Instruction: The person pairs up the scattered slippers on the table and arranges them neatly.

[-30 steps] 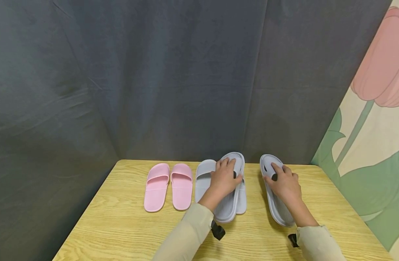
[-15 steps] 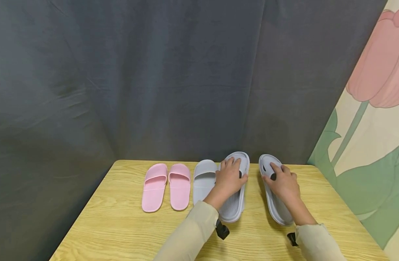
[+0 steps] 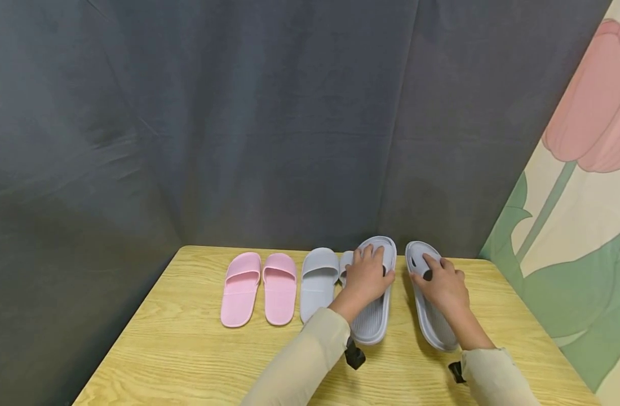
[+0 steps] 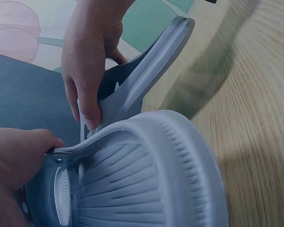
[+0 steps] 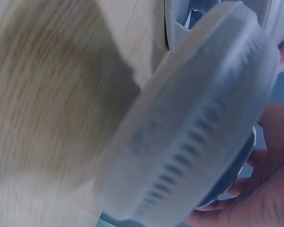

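My left hand (image 3: 366, 279) grips the strap of a thick-soled lavender-grey slipper (image 3: 372, 324), which covers part of a thinner grey slipper (image 3: 346, 261). To the right, my right hand (image 3: 444, 288) holds the matching thick-soled slipper (image 3: 435, 327) by its strap, thumb at the inner side. Ridges line the footbed of the left-held slipper (image 4: 123, 189) in the left wrist view. In the right wrist view, the sole edge of the right-held slipper (image 5: 189, 132) stands apart from the tabletop, over a shadow. The fingertips under the straps are partly hidden.
A grey slipper (image 3: 317, 290) lies just left of my left hand. Two pink slippers (image 3: 240, 299) lie side by side farther left on the wooden table (image 3: 198, 361). A dark curtain (image 3: 289, 141) hangs behind, and a tulip-painted wall (image 3: 568, 225) stands at right.
My left hand has moved right with its slipper, uncovering more of the grey pair beneath and narrowing the gap to the other slipper. My right hand has stayed nearly still.
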The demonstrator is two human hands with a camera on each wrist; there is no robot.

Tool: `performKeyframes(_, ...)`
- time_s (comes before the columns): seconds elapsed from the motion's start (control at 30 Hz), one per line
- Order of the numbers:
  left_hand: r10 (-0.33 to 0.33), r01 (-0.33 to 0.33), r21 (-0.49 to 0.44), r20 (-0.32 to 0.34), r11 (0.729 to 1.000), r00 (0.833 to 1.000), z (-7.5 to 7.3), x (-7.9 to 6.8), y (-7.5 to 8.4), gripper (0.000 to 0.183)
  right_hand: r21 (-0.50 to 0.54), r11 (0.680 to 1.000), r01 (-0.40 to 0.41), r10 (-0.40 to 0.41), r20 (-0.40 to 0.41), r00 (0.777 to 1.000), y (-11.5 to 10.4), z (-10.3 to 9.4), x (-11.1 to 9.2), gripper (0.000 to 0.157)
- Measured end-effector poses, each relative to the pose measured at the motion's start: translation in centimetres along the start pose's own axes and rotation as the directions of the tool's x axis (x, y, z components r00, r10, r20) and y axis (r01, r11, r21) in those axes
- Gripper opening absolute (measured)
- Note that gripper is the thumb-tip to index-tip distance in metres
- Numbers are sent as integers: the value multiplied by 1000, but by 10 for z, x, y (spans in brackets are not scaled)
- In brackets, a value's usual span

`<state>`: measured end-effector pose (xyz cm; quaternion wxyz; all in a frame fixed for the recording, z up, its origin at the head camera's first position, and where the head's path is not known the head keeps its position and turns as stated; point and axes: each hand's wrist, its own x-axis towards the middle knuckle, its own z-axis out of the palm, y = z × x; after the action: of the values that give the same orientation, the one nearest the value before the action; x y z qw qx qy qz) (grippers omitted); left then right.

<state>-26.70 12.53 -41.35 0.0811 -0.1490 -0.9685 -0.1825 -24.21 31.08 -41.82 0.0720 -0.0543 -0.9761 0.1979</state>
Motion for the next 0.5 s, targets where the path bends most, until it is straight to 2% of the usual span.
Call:
performKeyframes(0.23, -18, 18, -16, 7, 1000, 1000, 6, 6, 4, 63, 2, 1000, 1, -1, 1, 1000, 3, -2, 0, 71)
performKeyframes(0.5, 2, -3, -9, -24, 1000, 1000, 15, 13, 12, 61, -1, 1000, -12, 12, 0, 1000, 7, -5, 2, 72)
